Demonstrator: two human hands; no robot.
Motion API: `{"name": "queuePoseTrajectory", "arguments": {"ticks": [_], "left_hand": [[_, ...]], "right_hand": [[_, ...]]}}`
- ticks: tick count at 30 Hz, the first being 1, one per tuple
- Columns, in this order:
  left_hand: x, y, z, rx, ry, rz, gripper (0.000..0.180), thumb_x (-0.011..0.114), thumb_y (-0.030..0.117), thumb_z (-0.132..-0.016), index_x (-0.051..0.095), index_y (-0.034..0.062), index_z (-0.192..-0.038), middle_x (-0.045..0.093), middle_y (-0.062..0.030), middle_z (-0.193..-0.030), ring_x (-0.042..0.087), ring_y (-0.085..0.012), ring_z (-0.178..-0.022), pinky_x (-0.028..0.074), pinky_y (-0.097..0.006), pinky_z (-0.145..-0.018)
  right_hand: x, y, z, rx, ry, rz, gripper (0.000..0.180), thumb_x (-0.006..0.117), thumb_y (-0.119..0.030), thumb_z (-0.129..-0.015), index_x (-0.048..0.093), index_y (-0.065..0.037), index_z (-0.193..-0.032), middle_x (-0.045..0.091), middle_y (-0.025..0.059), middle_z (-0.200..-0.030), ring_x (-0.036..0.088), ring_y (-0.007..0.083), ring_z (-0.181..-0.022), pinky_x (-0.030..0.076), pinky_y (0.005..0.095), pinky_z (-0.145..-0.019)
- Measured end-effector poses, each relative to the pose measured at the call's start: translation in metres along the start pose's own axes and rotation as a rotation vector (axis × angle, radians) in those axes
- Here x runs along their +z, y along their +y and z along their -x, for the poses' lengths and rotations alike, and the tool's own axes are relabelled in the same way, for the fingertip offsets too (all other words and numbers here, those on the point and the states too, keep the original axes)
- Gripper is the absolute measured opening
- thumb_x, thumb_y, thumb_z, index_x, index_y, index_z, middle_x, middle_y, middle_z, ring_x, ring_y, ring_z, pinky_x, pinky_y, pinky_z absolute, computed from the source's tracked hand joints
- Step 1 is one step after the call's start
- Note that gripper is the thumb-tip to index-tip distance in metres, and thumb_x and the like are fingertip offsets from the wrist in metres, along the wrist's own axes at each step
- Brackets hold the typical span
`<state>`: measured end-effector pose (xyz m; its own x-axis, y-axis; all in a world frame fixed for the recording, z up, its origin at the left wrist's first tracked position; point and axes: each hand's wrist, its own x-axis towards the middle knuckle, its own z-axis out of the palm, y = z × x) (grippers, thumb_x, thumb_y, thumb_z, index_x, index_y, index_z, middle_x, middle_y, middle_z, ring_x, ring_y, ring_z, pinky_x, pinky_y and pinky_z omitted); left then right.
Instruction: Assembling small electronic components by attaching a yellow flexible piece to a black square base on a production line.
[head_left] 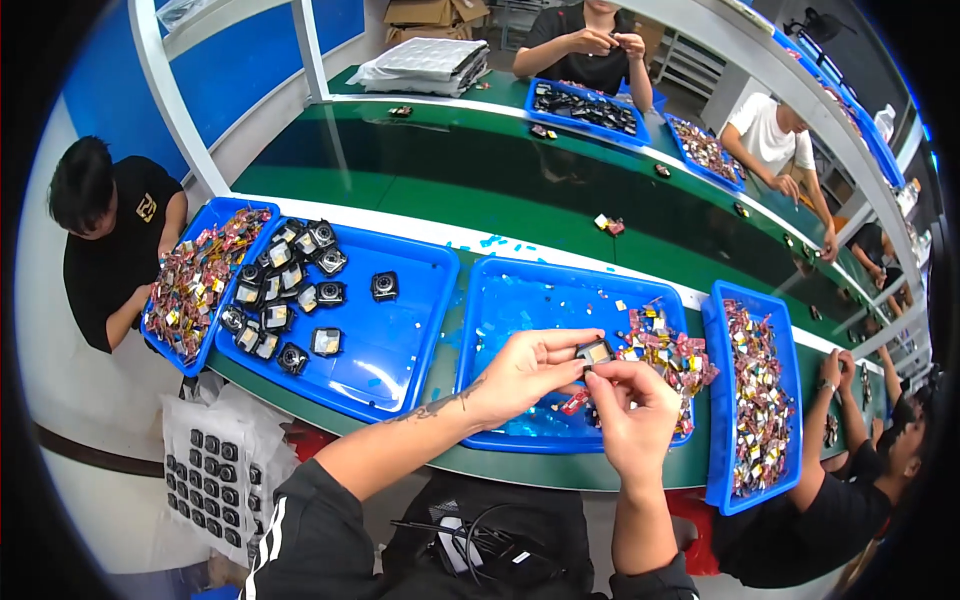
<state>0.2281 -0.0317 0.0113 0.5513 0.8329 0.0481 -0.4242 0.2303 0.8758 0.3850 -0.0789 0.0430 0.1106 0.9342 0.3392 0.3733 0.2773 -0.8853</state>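
Note:
Over the middle blue tray (480, 310), my left hand (530, 375) pinches a small black square-framed module with a pale face (597, 352) between its fingers and thumb. My right hand (635, 410) is closed at the near edge of the same module, thumb and fingertip together; whether it grips the module or a small part there is hidden. Red-and-yellow small parts with flat ribbons (670, 355) are heaped in the tray's right end, just beyond my right hand. Bits of blue film (530, 425) lie on its floor.
Left of it, a blue tray (395, 330) holds several black round-lensed modules (290, 270). Blue bins of small parts (205, 280) (760, 400) stand at both ends. Beyond runs a green conveyor (400, 170) with scattered parts. Co-workers sit around; a white frame (175, 90) rises at left.

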Motion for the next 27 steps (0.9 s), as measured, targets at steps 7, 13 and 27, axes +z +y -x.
{"name": "queuePoseTrajectory", "arguments": {"ticks": [7,13,27], "left_hand": [[0.004,-0.008,0.003,0.121,0.065,-0.155,0.042,0.060,-0.001,-0.091,0.051,-0.0044,-0.131,0.063,-0.0136,-0.118,0.062,-0.0166,-0.106,0.051,-0.030,-0.093],[0.002,-0.011,0.005,0.117,0.046,-0.169,0.041,0.062,-0.001,-0.090,0.053,-0.0050,-0.130,0.063,-0.0124,-0.120,0.059,-0.0145,-0.109,0.050,-0.028,-0.094],[0.007,-0.010,0.008,0.186,0.030,-0.413,0.041,0.059,0.000,-0.092,0.053,-0.0005,-0.132,0.062,-0.0117,-0.123,0.060,-0.0135,-0.106,0.050,-0.027,-0.092]], "right_hand": [[-0.010,0.000,0.000,-0.042,0.012,0.098,0.008,0.072,0.003,-0.078,0.068,0.002,-0.085,0.061,-0.0001,-0.068,0.039,0.0015,-0.050,0.030,0.0205,-0.045],[-0.009,0.001,-0.001,0.045,-0.032,-0.107,0.008,0.072,0.004,-0.079,0.069,0.001,-0.086,0.058,-0.0017,-0.067,0.037,0.0009,-0.052,0.028,0.0201,-0.047],[-0.013,0.006,-0.004,-0.037,-0.041,0.000,0.010,0.071,0.004,-0.076,0.069,0.000,-0.085,0.062,0.0056,-0.069,0.044,0.0085,-0.049,0.035,0.0248,-0.047]]}}
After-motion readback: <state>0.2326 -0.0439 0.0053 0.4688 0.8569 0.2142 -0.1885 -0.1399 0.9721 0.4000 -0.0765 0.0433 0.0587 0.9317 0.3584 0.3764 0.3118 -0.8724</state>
